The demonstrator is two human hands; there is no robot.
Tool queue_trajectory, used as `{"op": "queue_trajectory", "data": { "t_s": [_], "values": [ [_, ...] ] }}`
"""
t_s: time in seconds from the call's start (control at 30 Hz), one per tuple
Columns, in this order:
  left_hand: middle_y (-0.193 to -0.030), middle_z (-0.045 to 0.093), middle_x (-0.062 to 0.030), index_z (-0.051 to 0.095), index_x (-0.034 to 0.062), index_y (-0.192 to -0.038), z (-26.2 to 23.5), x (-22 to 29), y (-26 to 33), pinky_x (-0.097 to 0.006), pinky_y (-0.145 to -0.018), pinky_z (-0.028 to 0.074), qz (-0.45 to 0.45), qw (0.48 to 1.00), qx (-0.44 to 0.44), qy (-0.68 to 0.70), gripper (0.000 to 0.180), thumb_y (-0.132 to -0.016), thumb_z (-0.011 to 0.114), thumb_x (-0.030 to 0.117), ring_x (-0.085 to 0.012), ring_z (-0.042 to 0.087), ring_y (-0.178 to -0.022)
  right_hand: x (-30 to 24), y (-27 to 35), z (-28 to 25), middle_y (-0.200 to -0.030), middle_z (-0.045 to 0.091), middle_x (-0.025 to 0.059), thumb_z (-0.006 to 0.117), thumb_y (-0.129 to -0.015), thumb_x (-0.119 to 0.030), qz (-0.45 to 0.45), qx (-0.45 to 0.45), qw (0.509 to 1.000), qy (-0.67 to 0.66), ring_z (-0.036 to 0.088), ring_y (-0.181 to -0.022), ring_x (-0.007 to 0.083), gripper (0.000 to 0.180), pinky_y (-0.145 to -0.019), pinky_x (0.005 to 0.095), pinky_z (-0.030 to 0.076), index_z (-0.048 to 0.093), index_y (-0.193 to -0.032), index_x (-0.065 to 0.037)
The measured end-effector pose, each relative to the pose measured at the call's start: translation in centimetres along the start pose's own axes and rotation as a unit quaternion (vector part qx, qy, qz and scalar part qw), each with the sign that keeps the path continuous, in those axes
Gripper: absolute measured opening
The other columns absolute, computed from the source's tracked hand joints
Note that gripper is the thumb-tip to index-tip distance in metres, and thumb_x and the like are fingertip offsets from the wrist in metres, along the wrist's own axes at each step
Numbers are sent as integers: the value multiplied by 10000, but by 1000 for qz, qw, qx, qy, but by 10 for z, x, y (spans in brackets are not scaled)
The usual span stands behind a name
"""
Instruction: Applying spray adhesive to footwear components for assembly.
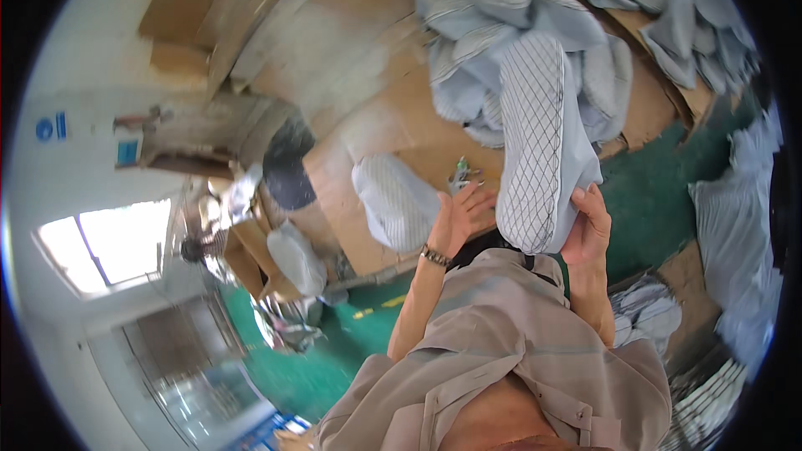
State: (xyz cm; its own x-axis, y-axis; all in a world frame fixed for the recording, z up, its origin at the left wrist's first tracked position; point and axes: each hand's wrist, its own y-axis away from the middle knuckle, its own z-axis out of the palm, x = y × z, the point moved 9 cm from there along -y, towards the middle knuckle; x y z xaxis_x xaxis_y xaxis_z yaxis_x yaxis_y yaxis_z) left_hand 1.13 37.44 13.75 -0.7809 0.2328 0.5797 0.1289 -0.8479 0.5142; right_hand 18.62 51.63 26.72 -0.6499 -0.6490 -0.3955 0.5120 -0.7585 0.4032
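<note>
- Cardboard (334,58) covers the worktop that takes up the upper middle of my view, with green floor (647,188) off its edge. Reading directions from the piece I hold, the floor is at 4 o'clock and a bright window (104,242) far off between 8 and 9.
- My patterned piece (533,142), long and rounded, has a white face crossed by dark diamond lines and soft grey sides. It stands raised in front of me, its far end before a heap of similar pieces (464,29) at 12 o'clock.
- At 5 o'clock my right hand (587,230) has its lower grey edge, fingers closed on the fabric; those behind it I can't see.
- At 8 o'clock my left hand (461,215) is empty, fingers spread wide just beside the near end. Whether the tips touch, I can't tell.
- Another pale piece (393,200) lies beyond that hand, also near 8, and a small metal tool (462,174) near 9.
- I judge the step as handling this one piece; moving it steadily calls for left-hand support, since my right has only one edge.
</note>
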Motion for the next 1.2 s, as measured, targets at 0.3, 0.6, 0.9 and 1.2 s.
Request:
{"op": "queue_trajectory", "data": {
  "t_s": [0.3,0.6,0.9,1.2],
  "values": [
    [-1439,530,-144,357,-36,-1498,-31,38,40,-433,-1089,443,121,985,-43,112,872,-928,659,551,-261,519,-1324,116,5,31,-1189,670,132,609,-876,-83,129,-71,986,80,662,-1054,228,359,-968,365,514,588,-1213,39],
    [-1285,623,-154,460,-34,-1399,-101,82,111,-422,-966,534,124,970,118,173,549,-935,710,122,-257,629,-1144,196,21,50,-1180,659,99,571,-868,-105,132,69,971,189,638,-1086,233,356,-999,405,489,584,-1211,-11],
    [-1323,630,-128,513,-12,-1389,-202,117,150,-350,-1030,470,289,943,151,61,613,-831,768,-3,-201,614,-1167,302,-27,8,-1209,645,70,620,-942,-278,56,-16,902,427,622,-1035,154,499,-897,326,484,528,-1337,13],
    [-1288,640,-176,513,-96,-1328,-328,25,126,-376,-997,484,179,943,280,19,580,-844,786,69,-262,632,-1129,366,-14,-63,-992,661,133,827,-774,-419,-25,-41,653,756,649,-830,207,635,-718,321,506,626,-1187,20]
  ]
}}
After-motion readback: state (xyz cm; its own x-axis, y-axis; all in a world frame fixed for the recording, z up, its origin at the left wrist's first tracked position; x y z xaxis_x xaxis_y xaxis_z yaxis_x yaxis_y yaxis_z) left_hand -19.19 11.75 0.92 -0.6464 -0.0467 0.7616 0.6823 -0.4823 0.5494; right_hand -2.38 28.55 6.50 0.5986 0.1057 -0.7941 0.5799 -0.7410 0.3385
